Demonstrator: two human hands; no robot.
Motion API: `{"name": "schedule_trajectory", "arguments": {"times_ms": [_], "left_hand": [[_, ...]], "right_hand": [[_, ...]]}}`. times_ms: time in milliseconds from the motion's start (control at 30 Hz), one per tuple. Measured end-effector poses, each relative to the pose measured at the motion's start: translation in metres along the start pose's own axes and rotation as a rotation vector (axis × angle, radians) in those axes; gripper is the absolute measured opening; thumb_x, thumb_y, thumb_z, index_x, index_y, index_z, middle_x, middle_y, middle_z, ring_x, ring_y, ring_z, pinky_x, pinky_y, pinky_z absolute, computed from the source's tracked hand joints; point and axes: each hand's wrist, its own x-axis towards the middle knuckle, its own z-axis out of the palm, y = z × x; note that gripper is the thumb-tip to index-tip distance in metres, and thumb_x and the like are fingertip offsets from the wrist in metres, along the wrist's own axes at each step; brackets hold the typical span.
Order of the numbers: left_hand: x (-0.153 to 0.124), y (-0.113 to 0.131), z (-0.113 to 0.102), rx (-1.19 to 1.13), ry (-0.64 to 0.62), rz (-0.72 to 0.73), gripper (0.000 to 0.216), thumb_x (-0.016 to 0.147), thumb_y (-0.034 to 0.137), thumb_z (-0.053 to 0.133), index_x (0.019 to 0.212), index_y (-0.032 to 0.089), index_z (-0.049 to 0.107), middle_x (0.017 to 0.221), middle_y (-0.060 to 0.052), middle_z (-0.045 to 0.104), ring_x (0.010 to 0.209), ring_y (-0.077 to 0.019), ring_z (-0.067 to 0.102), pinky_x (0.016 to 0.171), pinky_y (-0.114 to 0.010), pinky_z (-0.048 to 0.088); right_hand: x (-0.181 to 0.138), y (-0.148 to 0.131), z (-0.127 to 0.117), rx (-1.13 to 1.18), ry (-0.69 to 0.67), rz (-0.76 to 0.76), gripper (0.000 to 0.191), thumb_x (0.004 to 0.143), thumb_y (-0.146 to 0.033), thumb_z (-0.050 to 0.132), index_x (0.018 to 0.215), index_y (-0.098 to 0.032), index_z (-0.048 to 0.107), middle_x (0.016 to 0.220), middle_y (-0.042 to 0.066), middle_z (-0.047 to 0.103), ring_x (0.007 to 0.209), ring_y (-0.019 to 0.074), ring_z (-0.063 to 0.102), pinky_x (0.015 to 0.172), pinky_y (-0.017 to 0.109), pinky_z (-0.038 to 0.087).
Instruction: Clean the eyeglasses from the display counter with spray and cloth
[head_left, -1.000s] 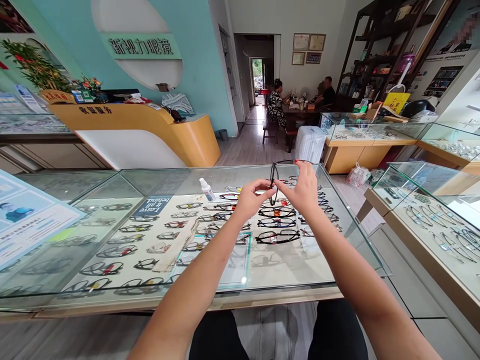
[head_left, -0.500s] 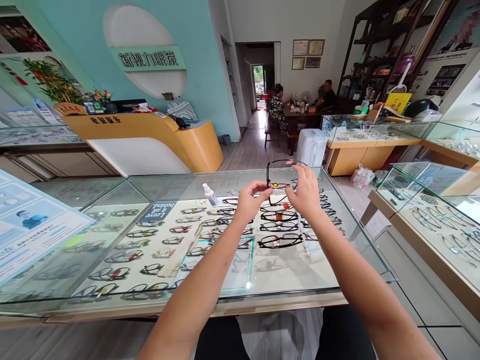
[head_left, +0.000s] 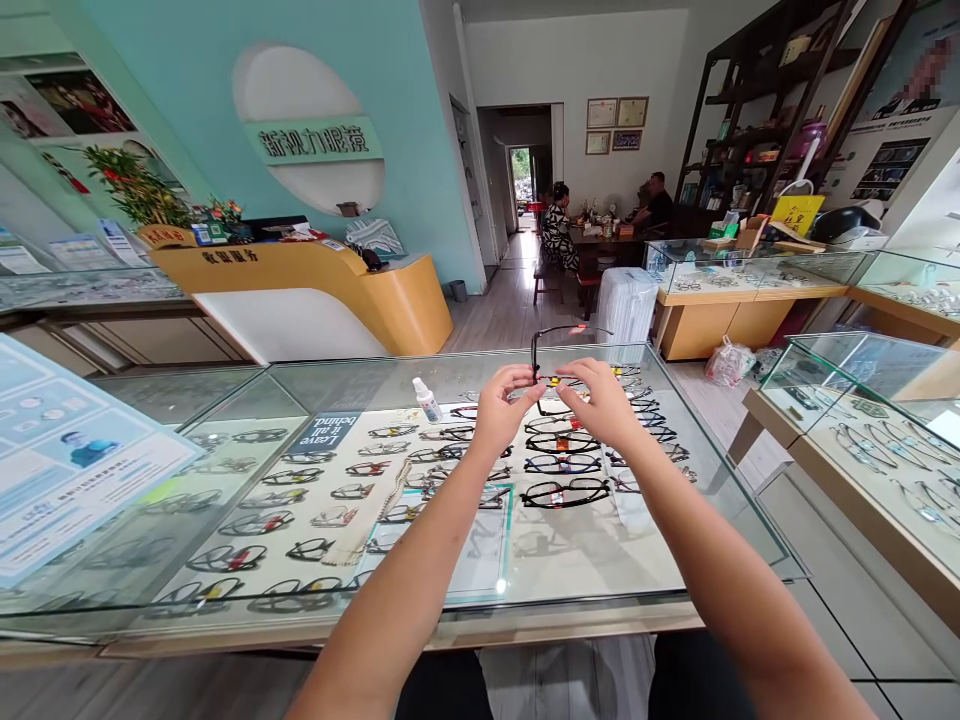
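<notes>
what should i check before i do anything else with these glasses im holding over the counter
1. Grip on the black frame: ok. The left hand and the right hand each pinch it with their fingertips.
2. Frame clear of the glass counter: ok. It is held above the glass and does not touch it.
3. Temples open or folded: cannot tell. The fingers hide the hinges.
4. Spray bottle out of the way: ok. It stands upright to the left of the left hand, apart from it.
5. Bare glass within reach: ok. The row of frames lies below the hands, and there is bare glass nearer the person.
</notes>
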Motion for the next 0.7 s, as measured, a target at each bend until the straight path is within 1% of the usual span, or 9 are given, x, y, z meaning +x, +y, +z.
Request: {"name": "schedule_trajectory", "arguments": {"times_ms": [67,133,200,300,400,467,567,633,700], "left_hand": [[-0.001,0.000,0.000,0.012,-0.010,0.027,0.039,0.082,0.051,0.095,0.102,0.021,0.082,0.134,-0.013,0.070,0.117,-0.0267,0.075,0.078,-0.030,0.064],[-0.003,0.001,0.001,0.020,-0.030,0.034,0.038,0.083,0.051,0.095,0.104,0.022,0.082,0.139,-0.014,0.067,0.122,-0.0276,0.074,0.080,-0.029,0.065],[-0.005,0.004,0.003,0.012,-0.050,0.032,0.038,0.085,0.052,0.094,0.105,0.022,0.082,0.140,-0.014,0.066,0.120,-0.0264,0.075,0.081,-0.029,0.065],[-0.008,0.009,0.007,-0.021,-0.078,0.023,0.040,0.086,0.055,0.093,0.105,0.021,0.081,0.138,-0.013,0.067,0.109,-0.0232,0.078,0.081,-0.030,0.066],[-0.011,0.011,0.010,-0.031,-0.095,0.008,0.043,0.084,0.055,0.093,0.105,0.020,0.077,0.136,-0.013,0.069,0.103,-0.0214,0.079,0.082,-0.030,0.065],[-0.012,0.012,0.011,-0.042,-0.101,-0.006,0.044,0.084,0.051,0.094,0.107,0.021,0.071,0.136,-0.012,0.070,0.105,-0.0210,0.079,0.081,-0.029,0.064],[-0.014,0.012,0.012,-0.062,-0.102,-0.048,0.050,0.081,0.045,0.097,0.109,0.023,0.062,0.138,-0.012,0.071,0.109,-0.0217,0.078,0.080,-0.028,0.062],[-0.015,0.012,0.012,-0.067,-0.111,-0.075,0.054,0.079,0.044,0.099,0.109,0.024,0.058,0.141,-0.013,0.071,0.113,-0.0232,0.077,0.080,-0.028,0.062],[-0.015,0.012,0.011,-0.059,-0.142,-0.087,0.055,0.080,0.044,0.098,0.112,0.025,0.057,0.147,-0.014,0.068,0.115,-0.0241,0.077,0.081,-0.030,0.062]], "right_hand": [[0.000,-0.003,0.004,0.154,-0.027,0.001,0.032,0.107,-0.042,0.063,0.127,-0.025,0.083,0.130,0.012,0.079,0.128,0.0330,0.068,0.116,0.052,0.050],[0.000,-0.004,0.010,0.273,-0.031,0.015,0.032,0.106,-0.045,0.066,0.125,-0.027,0.085,0.126,0.011,0.081,0.126,0.0319,0.070,0.115,0.052,0.051],[0.000,-0.003,0.017,0.373,0.000,0.034,0.032,0.103,-0.047,0.070,0.122,-0.026,0.086,0.123,0.011,0.081,0.122,0.0310,0.073,0.114,0.051,0.052],[0.000,-0.001,0.024,0.494,0.070,0.066,0.032,0.098,-0.051,0.076,0.114,-0.025,0.087,0.121,0.012,0.081,0.118,0.0302,0.074,0.112,0.050,0.054],[0.000,0.000,0.030,0.564,0.113,0.106,0.034,0.092,-0.055,0.081,0.104,-0.024,0.088,0.118,0.012,0.081,0.118,0.0310,0.074,0.112,0.050,0.053],[0.000,-0.002,0.032,0.587,0.116,0.141,0.035,0.088,-0.058,0.082,0.097,-0.024,0.087,0.116,0.012,0.081,0.117,0.0315,0.074,0.109,0.049,0.053],[0.000,-0.006,0.035,0.620,0.111,0.185,0.038,0.087,-0.062,0.080,0.086,-0.024,0.084,0.104,0.009,0.080,0.104,0.0288,0.072,0.098,0.045,0.053],[-0.001,-0.009,0.036,0.632,0.105,0.187,0.039,0.089,-0.061,0.077,0.081,-0.024,0.082,0.093,0.006,0.077,0.093,0.0254,0.069,0.092,0.042,0.053],[-0.001,-0.011,0.034,0.630,0.099,0.172,0.039,0.090,-0.061,0.076,0.078,-0.024,0.080,0.086,0.005,0.074,0.088,0.0238,0.067,0.090,0.040,0.052]]}}
